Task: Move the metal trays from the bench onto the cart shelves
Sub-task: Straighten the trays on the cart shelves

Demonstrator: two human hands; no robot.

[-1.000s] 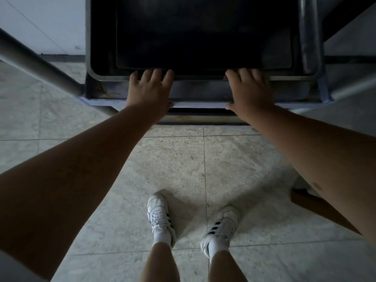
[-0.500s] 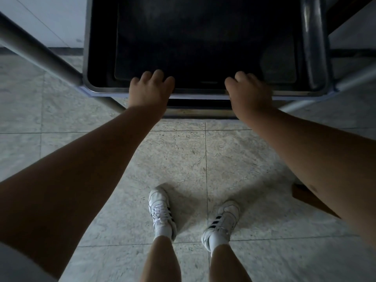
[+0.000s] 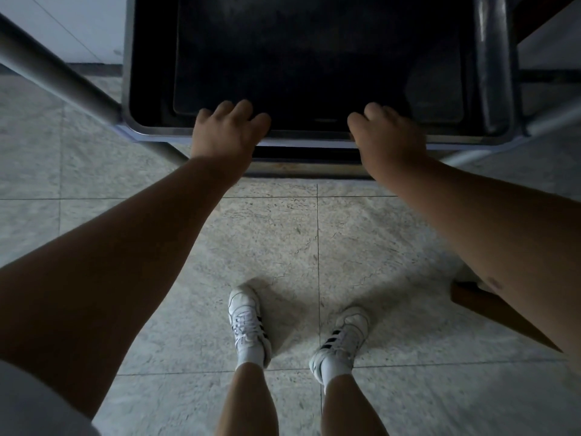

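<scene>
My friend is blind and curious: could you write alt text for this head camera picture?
Seen from above, a person's left hand and right hand rest with curled fingers on the near rim of a dark metal tray sitting in a cart shelf. Below, white sneakers stand on a grey tiled floor.

A dark metal tray [image 3: 314, 58] lies flat on the cart shelf [image 3: 314, 166], its shallow walls and rounded corners rimmed in dull grey steel. Its near rim overhangs the shelf's front edge. Inside it a second, smaller dark tray [image 3: 283, 89] sits nested, close to the near left corner. Along the right wall a dark glossy strip runs front to back; what it is cannot be told.
</scene>
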